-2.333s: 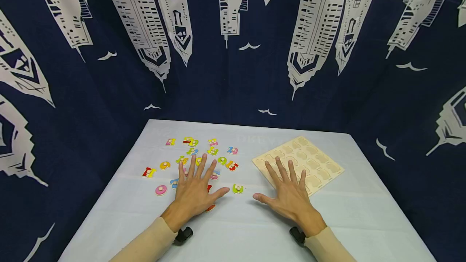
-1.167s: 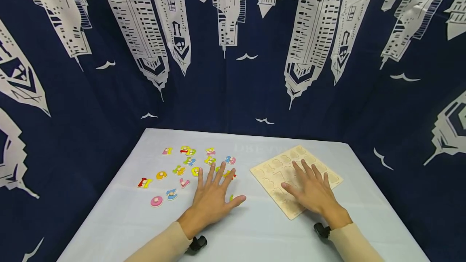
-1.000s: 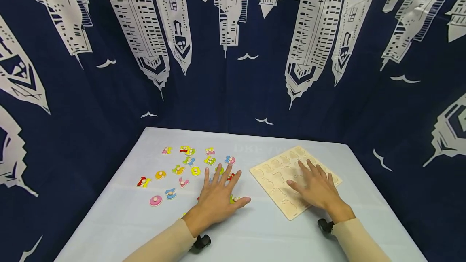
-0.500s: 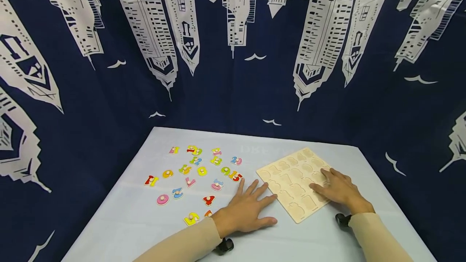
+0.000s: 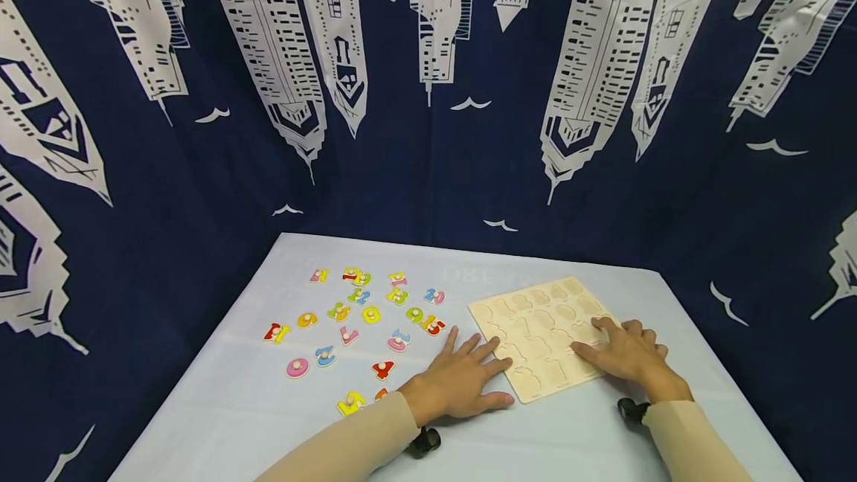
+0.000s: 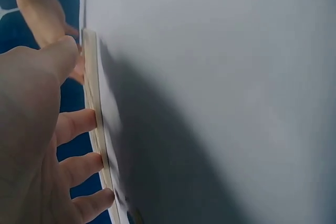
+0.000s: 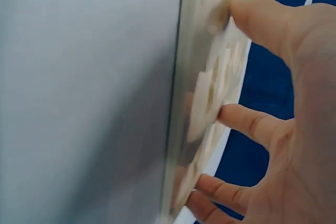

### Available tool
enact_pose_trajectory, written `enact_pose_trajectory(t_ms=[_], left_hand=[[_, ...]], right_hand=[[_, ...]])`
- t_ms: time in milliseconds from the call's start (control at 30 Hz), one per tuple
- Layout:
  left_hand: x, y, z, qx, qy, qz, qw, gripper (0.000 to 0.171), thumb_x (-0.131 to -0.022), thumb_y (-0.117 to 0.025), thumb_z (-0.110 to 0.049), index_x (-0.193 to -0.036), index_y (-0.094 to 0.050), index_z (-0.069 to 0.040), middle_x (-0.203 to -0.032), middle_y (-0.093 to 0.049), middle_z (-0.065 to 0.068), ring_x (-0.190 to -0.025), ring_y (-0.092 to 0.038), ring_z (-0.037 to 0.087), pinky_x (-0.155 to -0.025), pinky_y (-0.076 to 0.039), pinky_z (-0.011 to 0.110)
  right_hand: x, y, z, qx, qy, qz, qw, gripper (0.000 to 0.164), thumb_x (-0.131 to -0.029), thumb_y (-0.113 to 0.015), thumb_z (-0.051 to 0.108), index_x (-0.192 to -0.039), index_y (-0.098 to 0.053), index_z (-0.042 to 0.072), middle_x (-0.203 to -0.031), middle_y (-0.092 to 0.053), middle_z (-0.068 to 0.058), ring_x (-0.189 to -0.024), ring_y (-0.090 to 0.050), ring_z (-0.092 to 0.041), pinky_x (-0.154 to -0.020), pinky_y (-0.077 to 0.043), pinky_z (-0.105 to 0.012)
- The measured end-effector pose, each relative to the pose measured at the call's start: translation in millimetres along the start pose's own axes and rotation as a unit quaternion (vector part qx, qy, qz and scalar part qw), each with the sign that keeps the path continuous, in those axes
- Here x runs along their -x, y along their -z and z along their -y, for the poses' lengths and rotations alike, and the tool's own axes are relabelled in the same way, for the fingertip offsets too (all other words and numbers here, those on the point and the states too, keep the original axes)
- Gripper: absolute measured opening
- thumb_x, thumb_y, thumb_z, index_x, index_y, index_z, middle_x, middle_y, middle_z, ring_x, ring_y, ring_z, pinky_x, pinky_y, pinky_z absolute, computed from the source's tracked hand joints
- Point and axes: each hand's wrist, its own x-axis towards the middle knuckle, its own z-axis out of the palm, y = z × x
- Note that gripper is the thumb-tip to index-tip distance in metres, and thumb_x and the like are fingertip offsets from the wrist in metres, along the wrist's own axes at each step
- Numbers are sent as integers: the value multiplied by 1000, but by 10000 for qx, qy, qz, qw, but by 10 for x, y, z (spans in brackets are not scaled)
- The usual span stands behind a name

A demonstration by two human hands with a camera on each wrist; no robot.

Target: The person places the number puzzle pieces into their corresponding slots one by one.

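A pale wooden number puzzle board [image 5: 535, 326] with shaped recesses lies on the right part of the table. My left hand [image 5: 462, 385] lies at its left edge, fingers spread and fingertips on that edge; in the left wrist view the fingers [image 6: 81, 169] meet the board's side [image 6: 92, 77]. At the opposite side, the thumb and fingertips of my right hand [image 5: 629, 355] press on the board's surface; the right wrist view has these fingers [image 7: 252, 121] spread along the board [image 7: 197, 103]. Colourful knobbed number pieces, such as a red 4 [image 5: 383, 370], lie left of my left hand.
Several number pieces are scattered over the left half of the white table [image 5: 221, 378], among them a pink 0 [image 5: 297, 368] and a yellow 5 [image 5: 350, 402] near my left sleeve. A dark blue cloth [image 5: 402, 169] with white buildings hangs behind the table.
My left hand has moved right, from over the number pieces to the board's left edge. My right hand has shifted to the board's right side. The board has turned slightly clockwise.
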Motion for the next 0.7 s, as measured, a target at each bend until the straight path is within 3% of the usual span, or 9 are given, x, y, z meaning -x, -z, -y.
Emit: enact_pose_trajectory(t_ms=[167,433,700], left_hand=[[-37,16,83,89,169,-59,9998,75,-113,-51,-81,-173,-55,-38,-191,-40,0,-178,-39,34,-146,-22,71],[-4,96,218,117,420,-173,9989,74,-111,-59,-79,-166,-62,-30,-188,-45,2,-176,-43,34,-146,-25,69],[76,109,316,281,565,-218,9978,69,-111,-63,-73,-163,-65,-27,-187,-47,2,-176,-42,33,-147,-25,66]], right_hand=[[130,-3,0,-44,91,38,9999,100,-103,-74,72,-166,-50,-2,-148,-40,-58,-134,-43,-79,-95,-47,-84],[325,-41,130,31,297,48,9995,105,-98,-81,73,-162,-55,-5,-165,-31,-56,-141,-40,-81,-96,-46,-91],[531,-139,206,-52,538,-16,9985,102,-93,-92,68,-155,-61,-7,-167,-35,-54,-134,-47,-74,-92,-51,-89]])
